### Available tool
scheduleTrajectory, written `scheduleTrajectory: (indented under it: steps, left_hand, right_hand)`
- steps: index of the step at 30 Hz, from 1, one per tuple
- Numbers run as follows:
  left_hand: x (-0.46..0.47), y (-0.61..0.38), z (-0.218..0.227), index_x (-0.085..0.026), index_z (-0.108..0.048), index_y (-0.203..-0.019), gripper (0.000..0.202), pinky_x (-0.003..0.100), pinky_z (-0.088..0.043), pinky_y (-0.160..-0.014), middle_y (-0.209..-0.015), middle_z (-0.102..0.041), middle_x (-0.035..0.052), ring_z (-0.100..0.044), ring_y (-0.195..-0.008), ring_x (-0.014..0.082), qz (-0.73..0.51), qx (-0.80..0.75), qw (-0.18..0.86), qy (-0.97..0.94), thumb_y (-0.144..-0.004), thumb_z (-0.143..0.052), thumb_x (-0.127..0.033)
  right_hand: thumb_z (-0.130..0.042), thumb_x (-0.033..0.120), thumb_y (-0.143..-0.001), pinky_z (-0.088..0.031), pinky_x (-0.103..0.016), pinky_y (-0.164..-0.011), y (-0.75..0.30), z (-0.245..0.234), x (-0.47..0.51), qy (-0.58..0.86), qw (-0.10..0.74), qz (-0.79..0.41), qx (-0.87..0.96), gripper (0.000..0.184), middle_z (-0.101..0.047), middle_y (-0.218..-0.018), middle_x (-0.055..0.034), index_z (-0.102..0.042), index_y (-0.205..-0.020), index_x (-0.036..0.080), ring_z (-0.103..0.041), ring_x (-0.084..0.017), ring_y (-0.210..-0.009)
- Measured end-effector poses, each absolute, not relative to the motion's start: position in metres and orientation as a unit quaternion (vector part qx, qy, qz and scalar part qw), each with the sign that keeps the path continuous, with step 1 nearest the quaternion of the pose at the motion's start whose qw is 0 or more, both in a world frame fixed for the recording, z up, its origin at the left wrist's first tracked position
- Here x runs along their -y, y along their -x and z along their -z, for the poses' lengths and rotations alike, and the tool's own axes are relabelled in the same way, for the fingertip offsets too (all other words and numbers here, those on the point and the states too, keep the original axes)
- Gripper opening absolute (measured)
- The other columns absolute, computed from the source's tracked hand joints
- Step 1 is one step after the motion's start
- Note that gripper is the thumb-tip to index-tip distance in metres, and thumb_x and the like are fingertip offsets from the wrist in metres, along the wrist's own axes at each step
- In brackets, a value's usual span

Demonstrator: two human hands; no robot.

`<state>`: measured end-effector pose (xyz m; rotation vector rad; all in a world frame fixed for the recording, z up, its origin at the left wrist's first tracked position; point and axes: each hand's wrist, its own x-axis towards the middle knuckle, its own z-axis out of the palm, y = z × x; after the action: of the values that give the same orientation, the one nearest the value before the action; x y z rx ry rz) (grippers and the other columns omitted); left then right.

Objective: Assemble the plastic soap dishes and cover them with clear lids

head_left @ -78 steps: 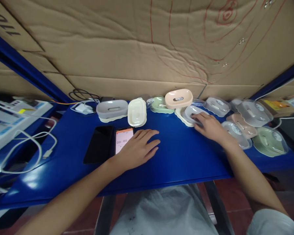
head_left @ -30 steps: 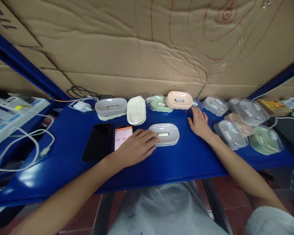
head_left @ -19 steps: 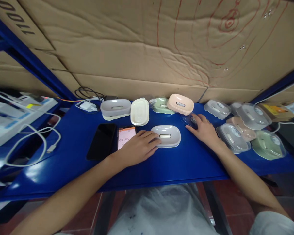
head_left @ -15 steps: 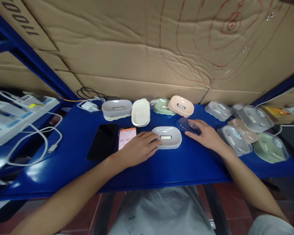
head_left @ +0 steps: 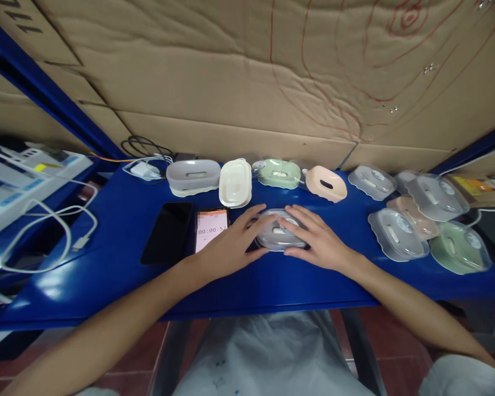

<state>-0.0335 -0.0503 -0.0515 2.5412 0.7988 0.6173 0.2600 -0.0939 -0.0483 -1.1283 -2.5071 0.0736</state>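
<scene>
A grey soap box (head_left: pixel 277 237) with a clear lid on it sits in the middle of the blue table (head_left: pixel 119 236). My left hand (head_left: pixel 231 247) rests against its left side, fingers spread over the edge. My right hand (head_left: pixel 315 239) lies flat over its right half, fingers stretched across the lid. A phone (head_left: pixel 210 228) showing a timer lies just left of my left hand, beside a dark phone (head_left: pixel 167 231).
Along the back stand a grey box (head_left: pixel 193 176), a cream box (head_left: pixel 235 184), a green box (head_left: pixel 278 173) and a pink box (head_left: pixel 325 184). Several lidded boxes (head_left: pixel 398 235) cluster at the right. Cables and a charger (head_left: pixel 142 168) lie at the left. Cardboard walls the back.
My right hand brought a clear lid from the back right onto the grey box and now lies on it. My left hand stayed at the box. The pink box shifted right.
</scene>
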Motion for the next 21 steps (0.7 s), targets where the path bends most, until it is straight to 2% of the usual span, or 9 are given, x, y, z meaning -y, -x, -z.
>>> scheduleTrajectory:
  steps: [4,8,13,16,19,21]
  left_hand:
    - [0.050,0.033,0.051,-0.031,-0.038,-0.163,0.073,0.057,-0.045,-0.127,-0.168,-0.040,0.0160,-0.045,-0.156,0.0351,-0.218,-0.279,0.198,-0.914,-0.100,-0.074,-0.029]
    - [0.047,0.034,0.051,-0.033,-0.042,-0.161,0.072,0.056,-0.045,-0.128,-0.166,-0.042,0.0138,-0.049,-0.154,0.0337,-0.223,-0.283,0.228,-0.905,-0.098,-0.078,-0.031]
    - [0.046,0.035,0.050,-0.036,-0.046,-0.158,0.070,0.054,-0.046,-0.127,-0.164,-0.045,0.0109,-0.052,-0.151,0.0319,-0.220,-0.293,0.260,-0.893,-0.097,-0.079,-0.033]
    - [0.046,0.034,0.047,-0.035,-0.047,-0.157,0.070,0.053,-0.048,-0.126,-0.163,-0.045,0.0111,-0.053,-0.150,0.0325,-0.213,-0.297,0.271,-0.891,-0.095,-0.081,-0.037]
    - [0.047,0.034,0.043,-0.032,-0.051,-0.152,0.069,0.052,-0.051,-0.122,-0.159,-0.050,0.0116,-0.058,-0.145,0.0330,-0.204,-0.303,0.278,-0.889,-0.093,-0.083,-0.041]
    - [0.048,0.034,0.040,-0.031,-0.052,-0.150,0.066,0.053,-0.051,-0.122,-0.158,-0.051,0.0117,-0.059,-0.144,0.0328,-0.194,-0.304,0.271,-0.892,-0.093,-0.083,-0.040]
  right_hand:
    - [-0.062,0.052,-0.106,-0.045,-0.064,-0.123,-0.257,0.044,0.095,0.397,0.188,0.004,0.898,0.073,-0.040,-0.172,-0.0199,-0.038,-0.170,0.028,-0.039,-0.039,-0.160]
    - [-0.062,0.051,-0.106,-0.044,-0.062,-0.125,-0.259,0.040,0.095,0.383,0.185,-0.011,0.905,0.069,-0.042,-0.171,-0.0189,-0.043,-0.167,0.027,-0.041,-0.037,-0.159]
    - [-0.060,0.054,-0.106,-0.043,-0.064,-0.124,-0.257,0.045,0.097,0.389,0.188,-0.017,0.901,0.070,-0.041,-0.171,-0.0185,-0.039,-0.169,0.030,-0.040,-0.037,-0.158]
    - [-0.059,0.061,-0.105,-0.041,-0.062,-0.125,-0.259,0.046,0.096,0.376,0.191,-0.035,0.906,0.079,-0.036,-0.174,-0.0195,-0.032,-0.171,0.029,-0.035,-0.038,-0.161]
    - [-0.046,0.066,-0.108,-0.039,-0.059,-0.127,-0.270,0.043,0.087,0.380,0.224,-0.059,0.896,0.077,-0.035,-0.176,-0.0165,-0.028,-0.172,0.029,-0.035,-0.034,-0.162]
    - [-0.039,0.060,-0.112,-0.036,-0.058,-0.128,-0.283,0.041,0.077,0.455,0.270,-0.034,0.848,0.067,-0.039,-0.174,-0.0151,-0.030,-0.171,0.029,-0.037,-0.032,-0.161]
